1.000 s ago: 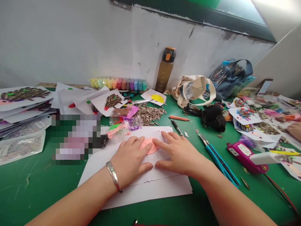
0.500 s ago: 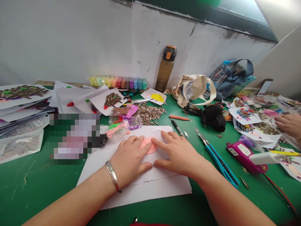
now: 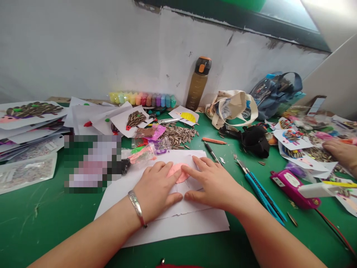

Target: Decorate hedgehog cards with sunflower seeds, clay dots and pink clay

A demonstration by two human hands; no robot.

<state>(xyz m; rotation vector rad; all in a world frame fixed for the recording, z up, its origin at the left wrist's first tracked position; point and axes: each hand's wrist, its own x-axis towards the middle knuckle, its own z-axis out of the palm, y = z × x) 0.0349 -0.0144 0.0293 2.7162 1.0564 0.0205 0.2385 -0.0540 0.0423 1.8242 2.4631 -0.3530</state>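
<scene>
My left hand (image 3: 156,188) and my right hand (image 3: 213,182) lie flat, fingers stretched, on white paper (image 3: 167,223) on the green table. Their fingertips press on a flat pink clay patch (image 3: 178,172) stuck to the sheet between them. A silver bangle (image 3: 136,208) circles my left wrist. Neither hand grips anything.
Behind the sheet lie a pile of sunflower seeds (image 3: 178,133), clay packets (image 3: 145,150) and finished seed pictures (image 3: 135,120). A blue utility knife (image 3: 260,191), pens and a pink glue gun (image 3: 295,183) lie to the right. A bottle (image 3: 199,82) and bags (image 3: 232,106) stand by the wall. Another person's hand (image 3: 341,152) works at far right.
My hands stay pressed on the pink clay, almost unmoved. The other person's hand at far right has reached further left over the pictures.
</scene>
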